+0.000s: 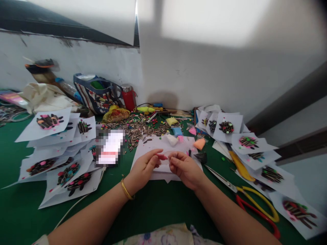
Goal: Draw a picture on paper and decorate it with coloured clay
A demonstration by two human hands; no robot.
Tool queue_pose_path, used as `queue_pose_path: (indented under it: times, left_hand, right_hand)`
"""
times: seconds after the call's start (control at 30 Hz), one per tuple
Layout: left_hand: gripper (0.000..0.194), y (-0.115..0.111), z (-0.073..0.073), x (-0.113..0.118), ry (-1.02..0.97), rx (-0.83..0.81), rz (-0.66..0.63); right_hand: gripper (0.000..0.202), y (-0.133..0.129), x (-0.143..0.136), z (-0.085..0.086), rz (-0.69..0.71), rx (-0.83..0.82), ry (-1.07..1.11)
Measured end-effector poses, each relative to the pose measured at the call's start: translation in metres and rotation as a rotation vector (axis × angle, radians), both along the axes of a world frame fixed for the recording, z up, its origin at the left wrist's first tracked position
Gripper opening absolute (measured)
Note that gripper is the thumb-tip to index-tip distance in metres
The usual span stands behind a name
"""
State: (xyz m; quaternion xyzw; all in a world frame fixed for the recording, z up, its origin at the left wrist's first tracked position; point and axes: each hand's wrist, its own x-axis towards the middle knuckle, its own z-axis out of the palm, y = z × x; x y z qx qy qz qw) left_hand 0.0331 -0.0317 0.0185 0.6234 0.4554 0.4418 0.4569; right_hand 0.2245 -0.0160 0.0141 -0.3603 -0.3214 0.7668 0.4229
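Green tabletop (158, 204) up against white wall (204, 81); sunflower seeds (143, 127) strewn mid-table, red thermos (128, 98) + striped tote bag (95, 98) at back L. White paper (149, 144) lies under both hands, orange clay (199, 143) on R edge. L hand (148, 165) half-curled, R hand (182, 166) pinched; can't tell what, if anything, they grip. Scissors (231, 185) R.

A green surface (158, 207) spans the lower frame. White rectangular paper (153, 144) lies at centre, striped seeds (139, 128) above, yellow-and-red-handled metal scissors (233, 186) lower right.
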Motion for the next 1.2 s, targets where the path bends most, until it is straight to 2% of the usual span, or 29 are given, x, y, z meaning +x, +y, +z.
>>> queue_pose_path:
  times: [0.07, 0.27, 0.43, 0.63, 0.73, 0.9, 1.2]
  left_hand:
    - [0.042, 0.000, 0.001, 0.002, -0.057, -0.046, -0.001]
    - [0.038, 0.003, 0.005, 0.002, -0.065, -0.125, 0.038]
    - [0.053, 0.002, 0.005, 0.000, -0.216, -0.188, 0.049]
    - [0.039, 0.003, 0.007, 0.001, -0.149, -0.191, 0.106]
    - [0.040, 0.002, 0.010, 0.001, -0.195, -0.191, 0.116]
    - [0.042, 0.001, 0.010, 0.000, -0.241, -0.184, 0.046]
    - [0.031, -0.002, 0.009, 0.008, -0.186, -0.163, 0.069]
  right_hand:
    - [0.027, 0.000, 0.000, -0.001, 0.004, 0.004, -0.003]
    - [0.025, -0.002, -0.001, -0.003, 0.031, 0.023, 0.010]
    - [0.027, -0.001, -0.001, -0.004, 0.005, 0.006, 0.003]
    - [0.023, -0.003, -0.002, 0.001, 0.024, 0.014, 0.010]
    - [0.020, -0.004, -0.002, 0.004, 0.019, 0.012, 0.019]
    - [0.025, 0.000, 0.000, 0.002, -0.005, 0.104, -0.124]
    - [0.034, 0.002, 0.004, 0.007, 0.044, 0.208, -0.330]
